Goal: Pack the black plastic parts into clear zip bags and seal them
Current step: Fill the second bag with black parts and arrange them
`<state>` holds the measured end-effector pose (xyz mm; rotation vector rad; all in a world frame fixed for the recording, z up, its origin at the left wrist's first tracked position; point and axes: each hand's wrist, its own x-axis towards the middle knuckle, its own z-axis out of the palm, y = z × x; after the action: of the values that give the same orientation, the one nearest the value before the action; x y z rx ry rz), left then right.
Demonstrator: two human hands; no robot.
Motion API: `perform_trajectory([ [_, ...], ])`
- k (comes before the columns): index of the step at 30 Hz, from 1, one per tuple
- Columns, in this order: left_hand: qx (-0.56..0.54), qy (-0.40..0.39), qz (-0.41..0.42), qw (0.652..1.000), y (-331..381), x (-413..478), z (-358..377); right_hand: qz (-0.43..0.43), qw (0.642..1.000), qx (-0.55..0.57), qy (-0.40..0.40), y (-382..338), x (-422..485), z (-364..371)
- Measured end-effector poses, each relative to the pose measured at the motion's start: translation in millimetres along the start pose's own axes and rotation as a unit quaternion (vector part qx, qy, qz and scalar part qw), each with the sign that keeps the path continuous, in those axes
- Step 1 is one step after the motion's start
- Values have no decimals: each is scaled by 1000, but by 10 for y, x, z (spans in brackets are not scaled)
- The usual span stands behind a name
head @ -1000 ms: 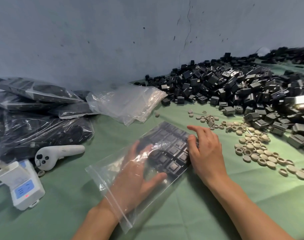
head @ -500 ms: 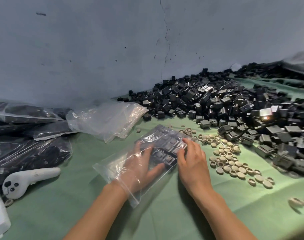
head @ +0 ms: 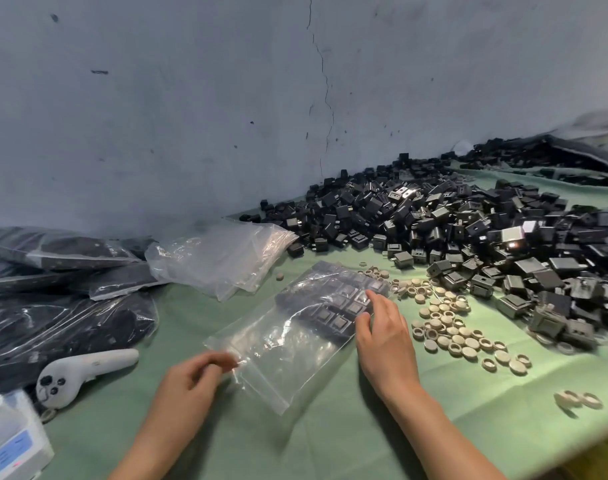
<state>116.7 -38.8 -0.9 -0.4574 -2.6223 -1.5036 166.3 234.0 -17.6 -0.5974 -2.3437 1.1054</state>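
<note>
A clear zip bag [head: 295,351] lies flat on the green cloth [head: 330,441], with a flat block of black plastic parts [head: 333,306] inside its far end. My left hand [head: 191,379] is outside the bag, and its curled fingers pinch the near open edge. Resting against the bag's right side, my right hand [head: 382,334] has its fingertips on the film over the parts. A large loose pile of black plastic parts [head: 468,230] covers the cloth to the right and back.
Small beige rings [head: 447,327] are scattered right of my right hand. Empty clear bags [head: 219,258] lie behind the bag, filled sealed bags [head: 53,306] at the left. A white controller [head: 84,372] and a white device [head: 11,441] sit near left. A grey wall [head: 226,98] stands behind.
My left hand has come out of the bag and now pinches its open edge. My right hand has stayed on the bag beside the parts. The view has shifted.
</note>
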Motion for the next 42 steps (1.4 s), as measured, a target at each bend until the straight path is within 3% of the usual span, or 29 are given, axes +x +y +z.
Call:
perform_trajectory([
  [2,-86,123,-40,988,105,51,-231,14,1000,20,16,-24,15,-8],
  [5,-92,155,8,984,508,275,-242,36,996,57,55,-73,58,-18],
  [11,37,-68,105,991,1201,851,852,98,978,160,90,-116,256,-65],
  [15,140,-228,150,952,1396,1305,1726,221,919,295,142,-47,514,-171],
  [20,297,-285,177,894,1477,1894,2576,285,851,404,178,86,790,-278],
  [24,322,-295,149,887,1429,2295,2907,310,818,455,164,186,990,-350],
  [34,296,-229,226,899,1288,2424,3053,321,785,507,151,262,1180,-386],
  [42,385,-181,154,892,1447,2450,3405,322,768,536,142,327,1269,-435],
])
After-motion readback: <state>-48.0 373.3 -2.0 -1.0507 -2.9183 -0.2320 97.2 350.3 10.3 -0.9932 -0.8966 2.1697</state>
